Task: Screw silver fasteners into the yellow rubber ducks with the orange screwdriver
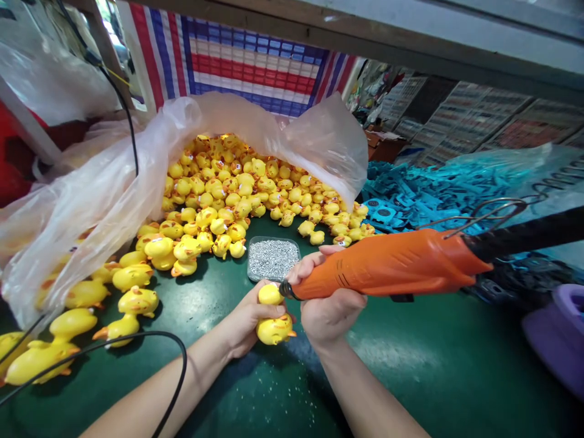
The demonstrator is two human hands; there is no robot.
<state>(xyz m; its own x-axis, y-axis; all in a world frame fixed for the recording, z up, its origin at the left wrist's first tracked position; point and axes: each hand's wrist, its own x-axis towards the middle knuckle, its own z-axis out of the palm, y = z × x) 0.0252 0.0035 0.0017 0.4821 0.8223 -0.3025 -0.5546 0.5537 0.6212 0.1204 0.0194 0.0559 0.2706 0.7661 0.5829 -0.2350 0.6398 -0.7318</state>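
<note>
My left hand (246, 322) is closed round a yellow toy duck (275, 330) with an orange beak, low over the green table. Gripped in my right hand (331, 310) is an orange electric screwdriver (392, 264), lying almost level. Its dark tip meets the duck near the rounded yellow part; the exact contact point is hidden. Just beyond both hands stands a clear plastic tray (250, 267) filled with small silvery screws (274, 258).
A large heap of yellow ducks (228, 188) spills from a plastic bag (137, 164) across the back and left. Blue plastic parts (401, 188) pile up at the back right, a purple container (556, 340) stands at the right edge, and a black cable (177, 340) loops over my left forearm.
</note>
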